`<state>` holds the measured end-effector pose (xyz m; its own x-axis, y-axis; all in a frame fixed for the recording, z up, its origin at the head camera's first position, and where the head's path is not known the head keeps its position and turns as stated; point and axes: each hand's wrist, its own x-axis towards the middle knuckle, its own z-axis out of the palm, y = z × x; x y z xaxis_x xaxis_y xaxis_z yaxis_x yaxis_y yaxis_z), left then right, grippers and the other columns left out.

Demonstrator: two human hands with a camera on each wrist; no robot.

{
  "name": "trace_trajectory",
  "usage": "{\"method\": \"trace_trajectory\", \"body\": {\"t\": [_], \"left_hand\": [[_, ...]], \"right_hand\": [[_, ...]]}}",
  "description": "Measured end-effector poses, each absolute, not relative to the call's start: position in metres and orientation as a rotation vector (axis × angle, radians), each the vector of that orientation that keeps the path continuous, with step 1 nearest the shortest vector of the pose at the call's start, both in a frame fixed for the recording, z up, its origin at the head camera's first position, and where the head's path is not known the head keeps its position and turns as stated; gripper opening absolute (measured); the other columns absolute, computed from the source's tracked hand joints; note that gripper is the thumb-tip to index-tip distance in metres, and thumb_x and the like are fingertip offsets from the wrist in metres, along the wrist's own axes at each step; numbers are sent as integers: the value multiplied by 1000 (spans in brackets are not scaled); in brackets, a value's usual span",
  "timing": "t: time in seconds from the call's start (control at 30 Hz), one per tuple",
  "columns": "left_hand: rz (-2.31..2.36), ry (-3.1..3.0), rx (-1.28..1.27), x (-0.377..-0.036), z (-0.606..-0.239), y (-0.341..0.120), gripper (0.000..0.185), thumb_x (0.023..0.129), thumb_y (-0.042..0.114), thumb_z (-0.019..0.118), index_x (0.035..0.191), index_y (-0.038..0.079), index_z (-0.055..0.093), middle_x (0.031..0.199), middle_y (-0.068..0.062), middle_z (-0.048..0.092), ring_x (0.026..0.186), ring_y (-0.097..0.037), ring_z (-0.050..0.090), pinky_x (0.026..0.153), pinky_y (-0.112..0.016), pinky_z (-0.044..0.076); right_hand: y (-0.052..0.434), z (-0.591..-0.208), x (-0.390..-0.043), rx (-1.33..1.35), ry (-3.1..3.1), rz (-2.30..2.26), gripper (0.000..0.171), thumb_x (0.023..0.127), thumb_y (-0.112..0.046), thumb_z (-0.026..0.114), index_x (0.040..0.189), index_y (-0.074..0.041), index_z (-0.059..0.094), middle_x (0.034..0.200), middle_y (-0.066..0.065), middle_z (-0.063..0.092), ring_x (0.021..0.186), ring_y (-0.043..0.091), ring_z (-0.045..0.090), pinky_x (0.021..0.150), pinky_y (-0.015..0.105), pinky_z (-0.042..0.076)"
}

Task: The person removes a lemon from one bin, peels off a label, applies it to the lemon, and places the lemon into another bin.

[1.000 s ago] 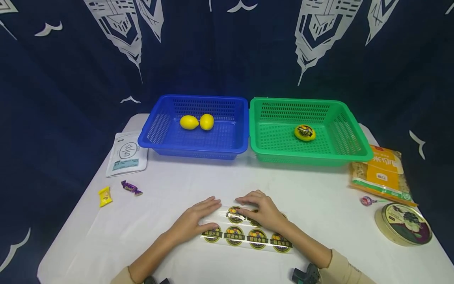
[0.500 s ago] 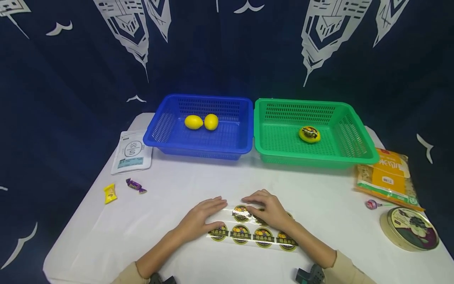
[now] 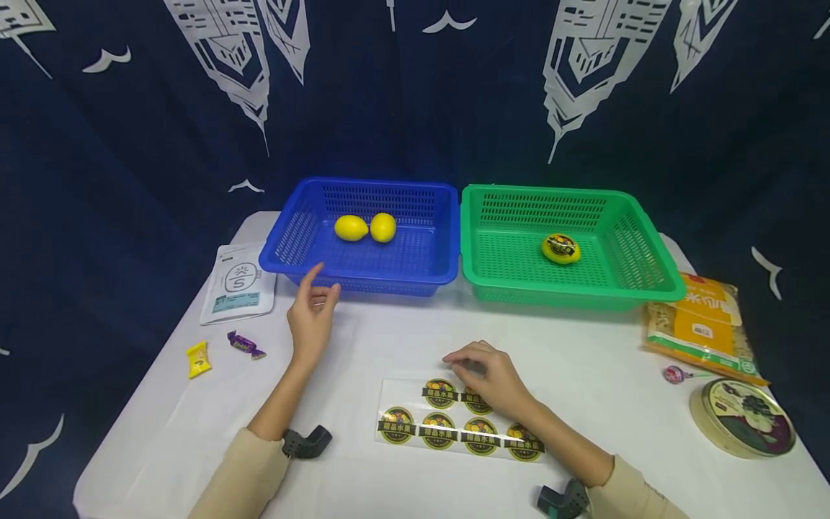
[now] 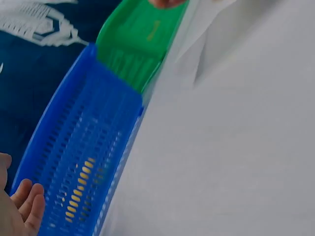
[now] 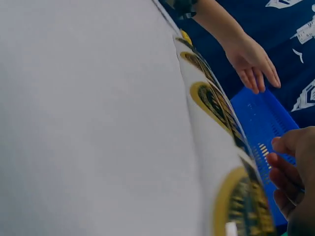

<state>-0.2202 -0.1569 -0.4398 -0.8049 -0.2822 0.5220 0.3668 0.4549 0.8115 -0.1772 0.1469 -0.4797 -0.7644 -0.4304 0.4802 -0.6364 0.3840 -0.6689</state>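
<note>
My left hand [image 3: 311, 317] reaches up at the front wall of the blue basket [image 3: 415, 270], its fingers loosely spread with nothing between them. Inside that basket two lemons [image 3: 351, 228] lie side by side. Over the sticker sheet [image 3: 405, 393], my right hand [image 3: 489, 378] hovers with bent, relaxed fingers and hides part of its upper row. Thumb and fingers of the right hand [image 5: 295, 172] stand apart in the right wrist view. Round dark-and-gold fruit labels cover the clear sheet, with a bare patch at its upper left.
A green basket [image 3: 570, 294] to the right holds one lemon [image 3: 560, 249] bearing a label. A white pouch [image 3: 238, 285], a purple candy [image 3: 246, 344] and a yellow candy [image 3: 198, 359] lie left. At right are a grain bag [image 3: 703, 328], a lollipop [image 3: 674, 374] and a round tin [image 3: 742, 418].
My left hand has lifted off the sticker sheet's left side and moved forward to the blue basket's front. The right hand stays over the sheet, almost unmoved.
</note>
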Motion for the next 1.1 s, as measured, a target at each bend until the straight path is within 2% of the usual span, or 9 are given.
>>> {"method": "trace_trajectory", "body": {"t": [0.1, 0.2, 0.3, 0.43, 0.57, 0.7, 0.87, 0.97, 1.1], "left_hand": [[-1521, -2062, 53, -232, -439, -162, 45, 90, 24, 62, 132, 13, 49, 86, -15, 64, 76, -26, 64, 62, -15, 51], [-1675, -2010, 65, -240, -441, -163, 45, 90, 22, 61, 131, 7, 49, 88, -21, 62, 81, -36, 64, 67, -19, 54], [-1783, -1912, 76, -245, -441, -162, 42, 89, 17, 62, 126, 0, 51, 89, -26, 62, 83, -40, 63, 70, -28, 56], [-1870, -1741, 107, -246, -430, -157, 35, 87, 6, 64, 116, -11, 55, 85, -27, 63, 74, -32, 66, 71, -35, 56], [-1952, -1623, 133, -244, -423, -152, 32, 83, 0, 66, 109, -15, 56, 76, -18, 66, 64, -19, 66, 70, -33, 56], [-2017, -1556, 158, -248, -430, -152, 33, 81, 1, 68, 108, -14, 57, 71, -12, 66, 63, -18, 66, 69, -30, 56], [-2030, -1536, 184, -255, -440, -154, 32, 81, 4, 70, 108, -9, 59, 72, -10, 66, 63, -16, 65, 70, -29, 56], [-2046, -1523, 177, -254, -438, -155, 31, 81, 0, 68, 109, -10, 59, 72, -12, 66, 63, -16, 65, 70, -31, 56], [-2066, -1518, 168, -251, -432, -155, 32, 82, -3, 67, 110, -13, 57, 71, -14, 65, 63, -19, 66, 71, -33, 56]], "right_hand": [[143, -462, -188, 973, -2361, 1299, 23, 80, -2, 68, 101, -12, 69, 88, -1, 67, 80, 10, 57, 66, 29, 50], [133, -432, -207, 988, -2323, 1273, 27, 80, -4, 68, 106, -10, 67, 90, 0, 67, 81, 13, 57, 72, 34, 51], [116, -395, -234, 1016, -2281, 1276, 32, 81, -7, 69, 113, -8, 63, 95, 1, 65, 86, 18, 58, 78, 37, 50], [87, -347, -281, 1015, -2265, 1291, 37, 83, -12, 69, 118, -6, 60, 101, 6, 63, 92, 20, 57, 79, 35, 51], [58, -321, -332, 927, -2381, 1261, 43, 86, -20, 67, 126, -11, 55, 109, 9, 60, 98, 21, 56, 85, 34, 49], [33, -321, -379, 780, -2541, 1324, 48, 88, -26, 64, 132, -13, 49, 120, 13, 56, 108, 26, 53, 88, 36, 48], [8, -348, -416, 531, -2735, 1402, 53, 89, -32, 61, 137, -16, 44, 131, 14, 49, 116, 26, 48, 87, 39, 49], [-1, -366, -428, 399, -2833, 1356, 54, 90, -35, 60, 138, -17, 43, 137, 11, 44, 123, 29, 42, 95, 42, 43], [-8, -385, -436, 319, -2907, 1299, 54, 90, -35, 59, 139, -19, 42, 145, 7, 36, 133, 32, 28, 108, 46, 28]]}}
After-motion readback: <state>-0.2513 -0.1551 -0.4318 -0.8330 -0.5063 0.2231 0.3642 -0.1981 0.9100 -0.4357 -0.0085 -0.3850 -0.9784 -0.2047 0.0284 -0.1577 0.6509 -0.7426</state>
